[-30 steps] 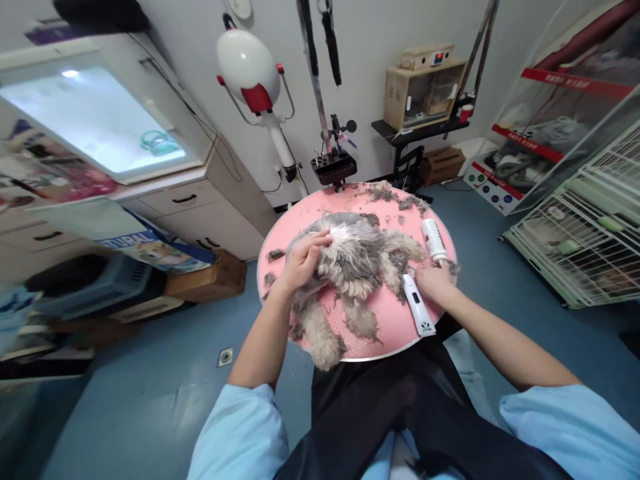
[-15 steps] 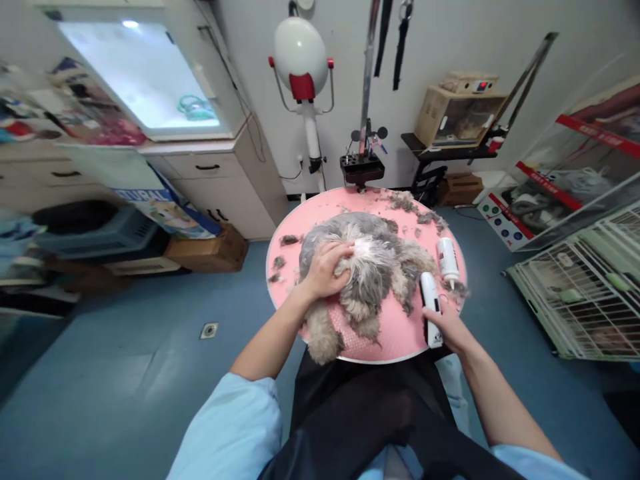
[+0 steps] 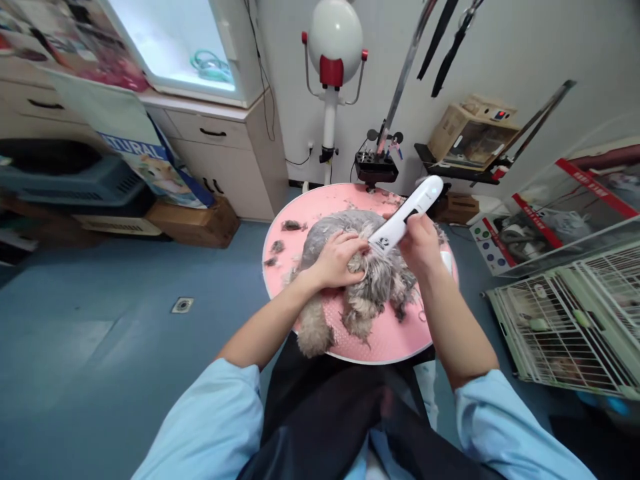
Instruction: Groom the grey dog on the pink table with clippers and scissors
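A grey, shaggy-haired dog lies on a round pink grooming table, its back clipped short and its head towards me. My left hand holds the dog's head, the fingers curved over its top. In my right hand is a white hair clipper, tilted, its lower end at the hair on top of the head beside my left fingertips. The clipper's blade is hard to make out. A white bottle is mostly hidden behind my right wrist.
Cut hair tufts lie on the table. Behind it stand a white dryer and a metal arm with black straps. A wire cage is at right, a cabinet at left.
My right hand has lifted the clipper from the table's right side and brought it up and left to the dog's head. My left hand stays on the head. The view has shifted.
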`<action>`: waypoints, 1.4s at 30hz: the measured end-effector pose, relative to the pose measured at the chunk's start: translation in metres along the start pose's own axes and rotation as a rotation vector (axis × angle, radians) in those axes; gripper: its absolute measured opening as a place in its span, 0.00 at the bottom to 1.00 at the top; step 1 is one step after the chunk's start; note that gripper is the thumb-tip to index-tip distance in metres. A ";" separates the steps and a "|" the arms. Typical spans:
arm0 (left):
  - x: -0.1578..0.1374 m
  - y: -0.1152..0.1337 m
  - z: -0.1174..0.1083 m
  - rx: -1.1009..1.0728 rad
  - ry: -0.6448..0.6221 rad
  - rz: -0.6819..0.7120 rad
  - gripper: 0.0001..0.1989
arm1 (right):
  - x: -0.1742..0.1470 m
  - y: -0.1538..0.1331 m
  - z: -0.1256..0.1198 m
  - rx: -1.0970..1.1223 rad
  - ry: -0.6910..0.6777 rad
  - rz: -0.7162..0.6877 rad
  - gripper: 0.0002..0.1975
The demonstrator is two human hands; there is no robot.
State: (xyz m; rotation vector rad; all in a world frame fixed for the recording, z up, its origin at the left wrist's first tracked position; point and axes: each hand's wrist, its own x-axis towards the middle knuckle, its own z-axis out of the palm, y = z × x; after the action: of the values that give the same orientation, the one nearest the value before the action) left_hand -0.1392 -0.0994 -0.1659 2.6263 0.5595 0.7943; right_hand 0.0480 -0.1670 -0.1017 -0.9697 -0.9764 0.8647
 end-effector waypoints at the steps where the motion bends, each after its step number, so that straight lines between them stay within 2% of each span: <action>1: 0.001 0.002 0.001 0.004 0.001 -0.011 0.27 | 0.006 0.006 0.003 -0.056 -0.014 -0.071 0.24; 4: 0.001 0.008 0.006 0.033 0.030 -0.060 0.27 | 0.015 0.017 0.004 -0.198 -0.121 -0.186 0.23; 8: 0.000 0.014 0.017 0.084 0.085 -0.130 0.27 | 0.010 0.016 -0.003 -0.258 -0.201 -0.178 0.23; 12: 0.002 0.014 0.023 0.096 0.130 -0.142 0.27 | 0.009 0.018 -0.009 -0.218 -0.170 -0.159 0.24; 15: 0.007 0.009 0.020 0.075 0.128 -0.134 0.30 | 0.013 0.025 -0.007 -0.091 -0.058 -0.110 0.25; 18: 0.015 0.004 0.006 0.009 0.070 -0.088 0.29 | 0.018 0.033 -0.001 0.113 0.128 0.018 0.24; 21: 0.026 0.003 -0.014 -0.043 -0.042 -0.018 0.18 | 0.017 0.037 0.001 0.312 0.259 0.206 0.23; 23: 0.035 0.004 -0.024 -0.015 -0.073 0.037 0.17 | 0.012 0.038 -0.001 0.428 0.274 0.310 0.23; 26: 0.047 0.002 -0.027 0.012 -0.149 0.164 0.14 | 0.001 0.040 -0.005 0.523 0.264 0.378 0.24; 28: 0.050 -0.004 -0.023 0.005 -0.260 0.224 0.19 | -0.005 0.044 -0.007 0.525 0.292 0.386 0.24; 30: 0.049 -0.010 -0.018 0.031 -0.304 0.217 0.26 | -0.010 0.050 -0.008 0.508 0.321 0.374 0.22; 33: 0.043 -0.014 -0.016 0.091 -0.253 0.149 0.30 | -0.011 0.057 -0.006 0.481 0.334 0.305 0.20; 36: 0.040 -0.012 -0.016 0.087 -0.242 0.095 0.30 | -0.010 0.060 -0.003 0.403 0.332 0.196 0.23; 42: 0.043 -0.008 -0.011 0.098 -0.218 0.079 0.27 | -0.014 0.059 0.000 0.105 0.337 0.000 0.27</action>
State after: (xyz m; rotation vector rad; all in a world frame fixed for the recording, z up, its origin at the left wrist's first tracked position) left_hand -0.1153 -0.0702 -0.1412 2.7932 0.4475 0.5041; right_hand 0.0349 -0.1604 -0.1603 -0.9870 -0.6373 0.7160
